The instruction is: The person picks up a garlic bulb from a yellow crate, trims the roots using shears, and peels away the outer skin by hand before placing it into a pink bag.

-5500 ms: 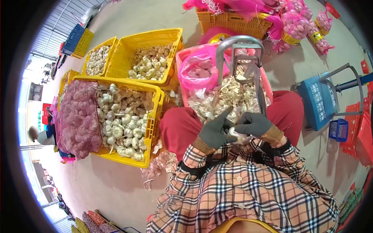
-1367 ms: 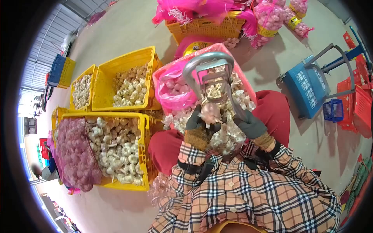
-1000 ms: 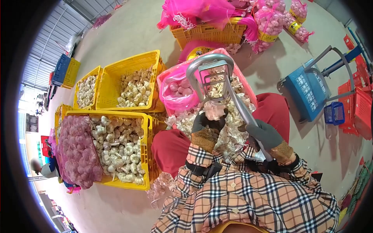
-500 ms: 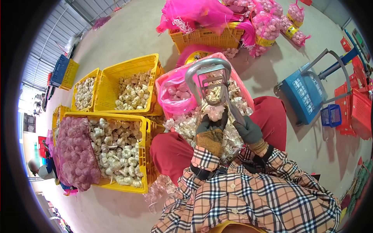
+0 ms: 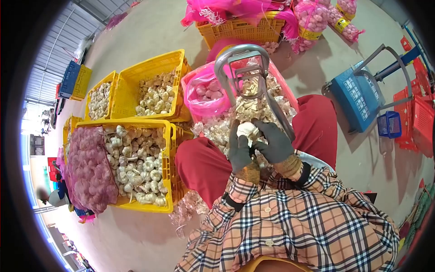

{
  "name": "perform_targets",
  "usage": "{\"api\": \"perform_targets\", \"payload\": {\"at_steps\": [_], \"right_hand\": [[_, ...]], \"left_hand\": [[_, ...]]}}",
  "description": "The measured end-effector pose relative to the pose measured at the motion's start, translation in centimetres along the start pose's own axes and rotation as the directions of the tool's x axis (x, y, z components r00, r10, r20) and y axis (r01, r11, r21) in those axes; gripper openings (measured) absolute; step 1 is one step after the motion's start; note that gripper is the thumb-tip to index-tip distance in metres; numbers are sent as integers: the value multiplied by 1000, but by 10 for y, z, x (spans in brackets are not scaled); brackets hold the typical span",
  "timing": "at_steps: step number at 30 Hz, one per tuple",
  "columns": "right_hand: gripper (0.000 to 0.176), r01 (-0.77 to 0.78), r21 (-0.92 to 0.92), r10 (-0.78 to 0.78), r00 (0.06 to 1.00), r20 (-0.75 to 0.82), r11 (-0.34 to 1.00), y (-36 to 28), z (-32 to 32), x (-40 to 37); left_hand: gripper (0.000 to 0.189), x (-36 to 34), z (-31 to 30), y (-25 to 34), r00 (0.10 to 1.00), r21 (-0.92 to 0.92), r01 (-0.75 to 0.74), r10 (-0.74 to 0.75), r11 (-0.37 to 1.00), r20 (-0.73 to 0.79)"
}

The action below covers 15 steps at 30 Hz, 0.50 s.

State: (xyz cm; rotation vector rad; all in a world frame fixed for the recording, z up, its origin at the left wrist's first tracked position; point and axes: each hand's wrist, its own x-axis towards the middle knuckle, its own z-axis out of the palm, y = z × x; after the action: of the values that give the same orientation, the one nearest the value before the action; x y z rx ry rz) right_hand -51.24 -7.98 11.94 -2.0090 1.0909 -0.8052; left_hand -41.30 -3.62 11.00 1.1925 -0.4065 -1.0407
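Observation:
A white garlic bulb (image 5: 248, 130) is held between my two gloved hands above the peel pile. My left hand (image 5: 240, 152) grips it from the left side, with fingers pointing up. On the other side, my right hand (image 5: 274, 145) closes on the bulb with thumb and fingers. Just beyond stands a grey metal lever cutter (image 5: 223, 77), its long handle (image 5: 282, 117) slanting down beside my right hand. Beneath it is a pink crate (image 5: 290, 100) with cut stems and loose garlic skins (image 5: 216, 140). A pink bag (image 5: 199, 105) holding garlic sits in the crate's left part.
Yellow crates of garlic (image 5: 168, 167) stand at my left, one with a purple net sack (image 5: 89, 170) over it. Ahead is another yellow crate (image 5: 244, 32) under pink netting. A blue wheeled platform (image 5: 355, 97) and red baskets (image 5: 421, 129) are at right. Another person (image 5: 56, 197) is far left.
My right hand has let go of the cutter's handle and moved left onto the garlic bulb. My left hand has drawn the bulb back from the cutter toward me.

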Motion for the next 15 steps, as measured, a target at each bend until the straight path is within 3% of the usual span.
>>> {"api": "perform_targets", "payload": {"at_steps": [2,4,6,7,8,9,11,12,14,15], "right_hand": [[50,-19,-3,19,1000,9,1000,-2,0,2],[45,-91,33,90,996,23,995,-7,0,-2],[36,-17,87,22,998,-56,996,-6,5,-3],[29,-90,242,93,996,-2,966,-6,2,-2],[23,-168,388,155,986,64,906,-5,0,1],[23,-171,388,157,985,69,906,-6,-6,2],[13,-435,761,231,900,369,482,-27,-29,15],[13,-437,760,229,899,372,482,-27,-35,20],[11,-392,695,368,909,195,603,-24,-43,28],[20,-412,388,384,911,152,824,-24,-43,30]], "left_hand": [[37,-4,2,14,993,-109,103,-108,989,-38],[36,-5,1,18,996,-82,73,-78,994,-53],[34,-3,-5,12,997,-193,79,-81,978,-1],[34,0,-12,12,997,-195,78,-80,978,-1],[34,6,-22,12,978,-299,201,-175,933,111],[34,8,-29,11,939,-385,328,-254,863,230],[34,2,-26,24,933,-422,354,-287,835,216],[36,-3,-22,32,927,-464,374,-314,803,204],[40,-2,-27,36,923,-469,383,-316,796,219],[42,2,-34,28,932,-412,354,-281,840,228]]}}
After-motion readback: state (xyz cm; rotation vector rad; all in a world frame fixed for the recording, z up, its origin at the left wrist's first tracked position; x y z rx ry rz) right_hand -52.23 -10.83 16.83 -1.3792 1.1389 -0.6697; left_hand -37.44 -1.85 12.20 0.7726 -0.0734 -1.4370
